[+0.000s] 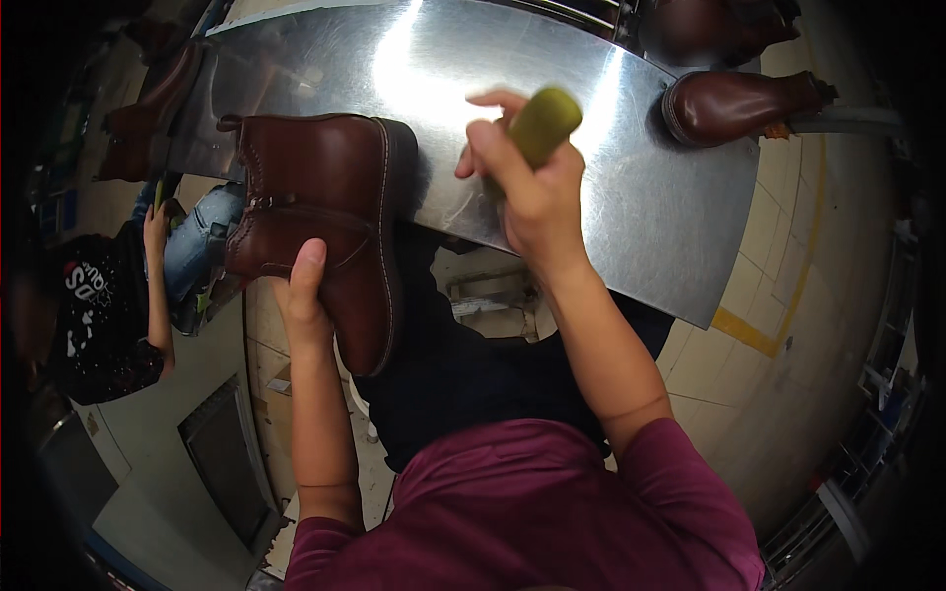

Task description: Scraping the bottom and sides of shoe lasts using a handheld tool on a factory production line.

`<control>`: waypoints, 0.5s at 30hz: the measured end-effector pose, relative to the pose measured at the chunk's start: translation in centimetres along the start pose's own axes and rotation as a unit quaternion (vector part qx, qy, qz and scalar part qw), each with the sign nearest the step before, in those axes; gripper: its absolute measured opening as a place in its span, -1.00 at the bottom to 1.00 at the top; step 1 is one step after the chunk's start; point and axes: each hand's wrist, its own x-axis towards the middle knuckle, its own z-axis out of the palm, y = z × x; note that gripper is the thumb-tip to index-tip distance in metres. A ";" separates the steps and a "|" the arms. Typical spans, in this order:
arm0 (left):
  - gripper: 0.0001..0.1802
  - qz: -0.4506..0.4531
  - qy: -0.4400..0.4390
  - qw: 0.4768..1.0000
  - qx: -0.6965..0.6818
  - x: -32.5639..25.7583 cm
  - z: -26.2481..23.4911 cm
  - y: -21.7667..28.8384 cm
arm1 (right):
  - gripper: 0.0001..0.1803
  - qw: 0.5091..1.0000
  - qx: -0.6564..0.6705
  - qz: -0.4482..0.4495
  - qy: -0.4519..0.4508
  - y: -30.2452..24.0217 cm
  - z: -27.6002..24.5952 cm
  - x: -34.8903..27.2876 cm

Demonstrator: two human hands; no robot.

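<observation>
Right hand fingers wrap one olive-green brush handle above the steel table. Left hand fingers clasp one brown boot at the table's near-left edge, thumb up. A second boot lies at the table's far-right edge.

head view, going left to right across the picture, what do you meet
Seated co-worker in a black top → brown boot gripped by the left hand → right hand holding an olive-green tool over the metal table → another brown boot at the table's right end.
</observation>
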 end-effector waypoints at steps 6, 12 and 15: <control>-0.16 -0.067 0.022 0.992 -0.101 1.4 -0.6 -0.9 | -0.62 0.980 0.189 -0.060 0.029 -0.4 3.8 6.0; -0.12 -0.010 0.035 0.998 -0.057 1.1 1.1 -0.4 | -0.60 0.966 0.254 0.000 0.058 -0.5 7.1 7.9; -0.13 0.004 0.021 0.999 -0.043 1.1 0.9 -0.5 | -0.57 0.970 0.232 -0.003 0.076 0.4 8.2 8.4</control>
